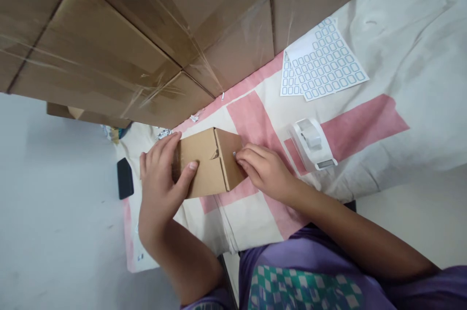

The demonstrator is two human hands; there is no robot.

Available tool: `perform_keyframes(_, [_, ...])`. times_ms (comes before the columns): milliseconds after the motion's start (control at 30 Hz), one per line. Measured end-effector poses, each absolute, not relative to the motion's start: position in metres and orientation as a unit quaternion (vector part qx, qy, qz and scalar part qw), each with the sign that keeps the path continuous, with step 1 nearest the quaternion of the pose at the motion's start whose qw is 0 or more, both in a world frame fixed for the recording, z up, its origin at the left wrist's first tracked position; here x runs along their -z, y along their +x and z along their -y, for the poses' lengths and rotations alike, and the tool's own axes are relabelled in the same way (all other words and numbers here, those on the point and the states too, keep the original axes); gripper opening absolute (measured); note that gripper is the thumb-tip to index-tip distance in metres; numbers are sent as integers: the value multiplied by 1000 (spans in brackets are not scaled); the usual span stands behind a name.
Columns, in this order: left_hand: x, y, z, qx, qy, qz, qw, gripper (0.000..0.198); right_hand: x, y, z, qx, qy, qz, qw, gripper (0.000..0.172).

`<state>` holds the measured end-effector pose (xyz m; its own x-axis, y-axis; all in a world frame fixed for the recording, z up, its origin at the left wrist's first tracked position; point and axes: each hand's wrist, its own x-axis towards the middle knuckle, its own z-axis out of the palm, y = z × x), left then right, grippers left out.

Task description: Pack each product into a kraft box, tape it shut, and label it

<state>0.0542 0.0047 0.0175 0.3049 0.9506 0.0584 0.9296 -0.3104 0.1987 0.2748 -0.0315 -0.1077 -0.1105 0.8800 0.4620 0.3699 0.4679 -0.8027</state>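
A small brown cardboard box lies on a white and pink cloth in front of me. My left hand wraps round the box's left end, fingers over its top and thumb pressed on its front face. My right hand is closed in a pinch against the box's right side, fingertips touching the cardboard; a tiny pale bit shows at the fingertips, too small to name.
A white tape dispenser sits just right of my right hand. Sheets of blue-bordered labels lie further back. Large taped cardboard cartons loom behind the box. A black phone lies at the left.
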Motion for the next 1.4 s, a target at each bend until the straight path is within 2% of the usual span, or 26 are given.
perform_keyframes(267, [-16,54,-6,-87,810,-576,68,52,104,275,33,-311,-437,653,535,16])
perform_keyframes(1200, [-16,53,-6,-87,809,-577,64,49,104,276,34,-273,-449,639,561,14])
perform_keyframes(1400, [-14,51,-7,-90,810,-576,62,51,100,278,40,-225,-415,573,669,14])
